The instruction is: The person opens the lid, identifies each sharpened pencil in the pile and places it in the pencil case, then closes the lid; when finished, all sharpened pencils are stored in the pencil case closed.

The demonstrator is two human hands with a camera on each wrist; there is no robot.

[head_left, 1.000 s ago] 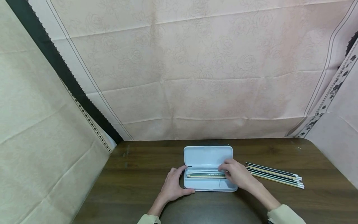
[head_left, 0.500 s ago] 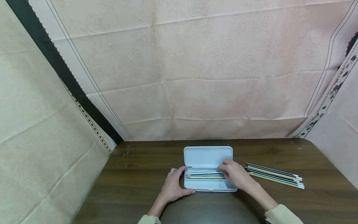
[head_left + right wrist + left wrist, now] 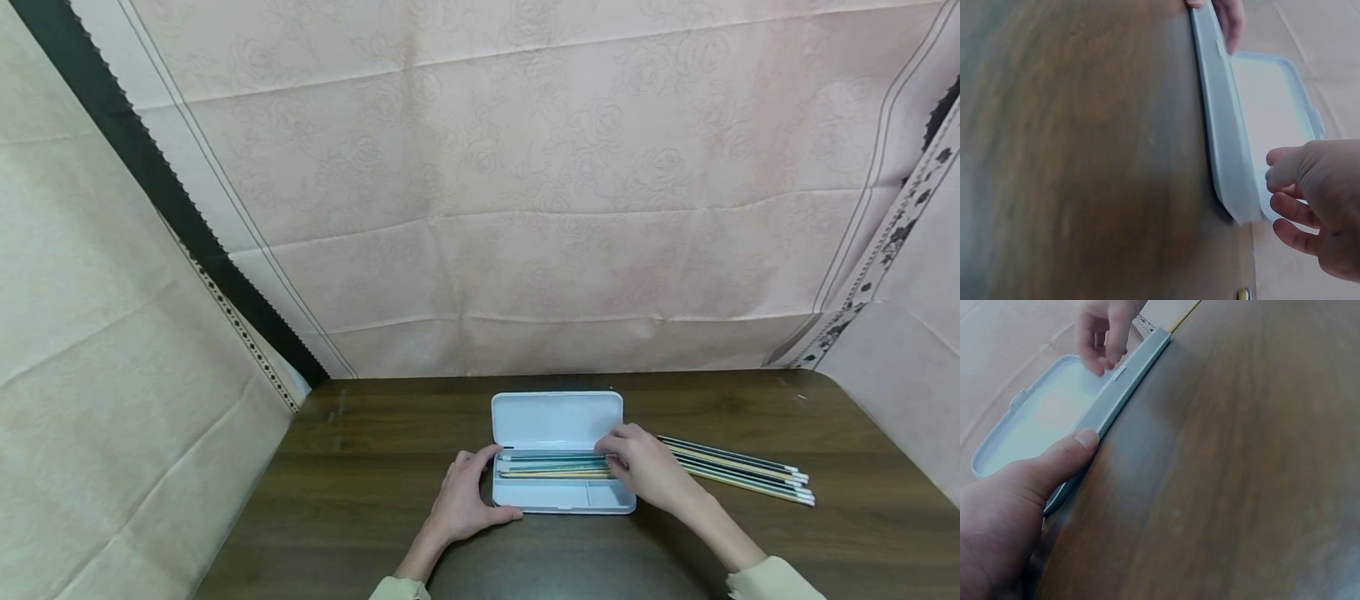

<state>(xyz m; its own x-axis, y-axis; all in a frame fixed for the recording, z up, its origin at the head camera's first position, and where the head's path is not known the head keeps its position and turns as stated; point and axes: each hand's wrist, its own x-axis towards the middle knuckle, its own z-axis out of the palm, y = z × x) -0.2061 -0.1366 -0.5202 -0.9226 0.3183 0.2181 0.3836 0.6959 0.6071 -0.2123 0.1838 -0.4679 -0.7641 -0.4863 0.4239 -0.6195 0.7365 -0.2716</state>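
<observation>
A light blue pencil case [image 3: 555, 498] lies on the table with its lid [image 3: 557, 419] raised at the back. Several pencils [image 3: 551, 475] lie lengthwise in its rear part. My left hand [image 3: 467, 497] holds the case's left end, thumb on the front wall and index finger at the back corner. Over the case's right end is my right hand [image 3: 645, 468], fingers loosely bent beside the pencils' right ends. In the right wrist view, nothing shows between the fingers of the right hand [image 3: 1322, 203]. The left wrist view shows its fingertips above the case rim.
To the right of the case, a row of several loose pencils [image 3: 742, 471] with white ends lies slanted on the brown wooden table [image 3: 390, 467]. Pale cloth [image 3: 525, 250] hangs behind the table and along both sides.
My right hand moved slightly left, then back right along the pencils in the case, uncovering more of them. The left hand stays on the case's left end.
</observation>
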